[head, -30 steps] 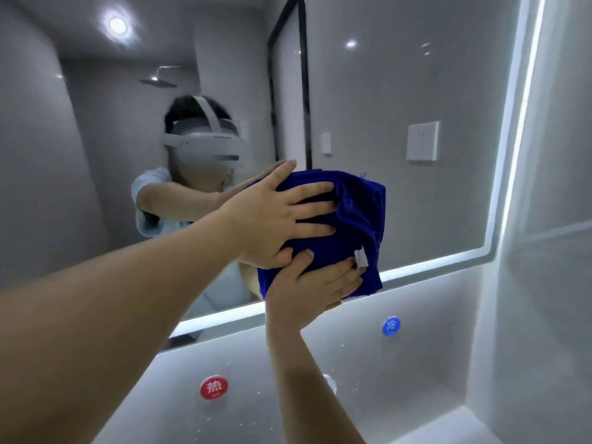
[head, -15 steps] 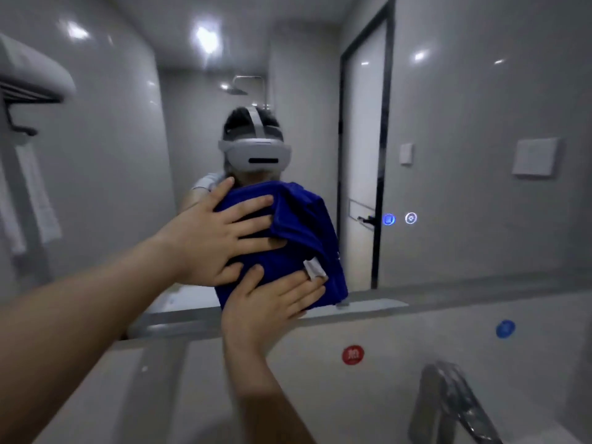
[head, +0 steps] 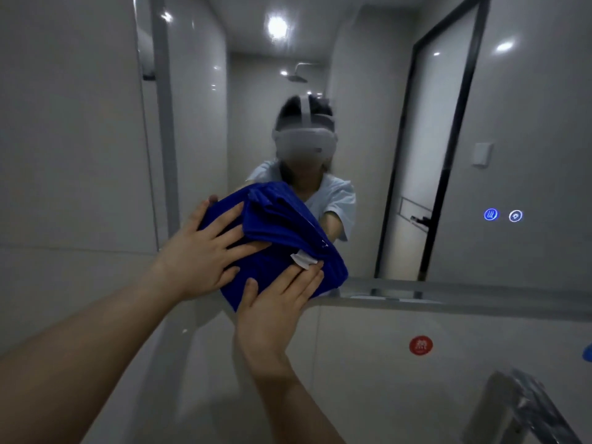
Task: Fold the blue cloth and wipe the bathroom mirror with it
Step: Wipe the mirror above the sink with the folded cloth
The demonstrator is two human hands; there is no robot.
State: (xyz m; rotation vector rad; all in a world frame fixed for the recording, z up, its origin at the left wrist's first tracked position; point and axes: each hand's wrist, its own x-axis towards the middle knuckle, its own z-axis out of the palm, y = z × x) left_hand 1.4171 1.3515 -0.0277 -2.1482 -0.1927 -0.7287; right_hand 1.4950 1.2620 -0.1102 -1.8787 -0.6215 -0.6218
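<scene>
We are pressing the folded blue cloth point(head: 282, 219) onto the mirror point(head: 528, 123), left hand point(head: 198, 254) and right hand point(head: 278, 302) just below it, both flat-fingered. Even pressure and overlapping strokes should work best.

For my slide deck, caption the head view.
Left hand and right hand press the folded blue cloth against the bathroom mirror.

Mirror point(head: 528, 123): bunched blue cloth point(head: 278, 219) pressed against glass near lower edge.

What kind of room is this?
Almost certainly a bathroom: a large wall mirror with lit touch icons, a shower head reflected in it, and a chrome faucet at the lower right.
</scene>
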